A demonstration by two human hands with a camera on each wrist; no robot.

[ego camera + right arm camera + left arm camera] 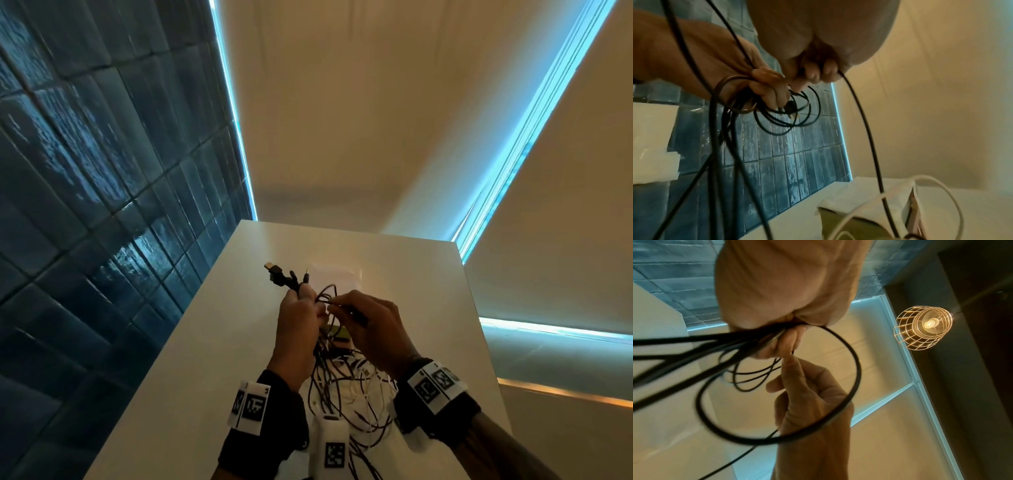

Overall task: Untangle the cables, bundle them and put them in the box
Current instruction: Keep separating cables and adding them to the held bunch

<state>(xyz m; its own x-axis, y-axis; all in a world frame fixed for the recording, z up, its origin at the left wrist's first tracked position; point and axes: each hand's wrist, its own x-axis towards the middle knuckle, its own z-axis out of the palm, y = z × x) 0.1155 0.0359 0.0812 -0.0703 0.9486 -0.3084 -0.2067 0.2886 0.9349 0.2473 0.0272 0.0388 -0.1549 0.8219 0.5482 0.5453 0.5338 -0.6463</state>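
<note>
Our left hand (297, 320) grips the black cables (291, 279), plugs pointing away. Right fingers (337, 301) pinch one strand just beside; its loose length hangs toward the desk (212, 342).

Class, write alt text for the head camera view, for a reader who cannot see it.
Two hands work a cable tangle above a white table: the left hand grips black cables with plugs sticking up, while the right hand pinches one thin black strand. More black and white cables hang below.
</note>
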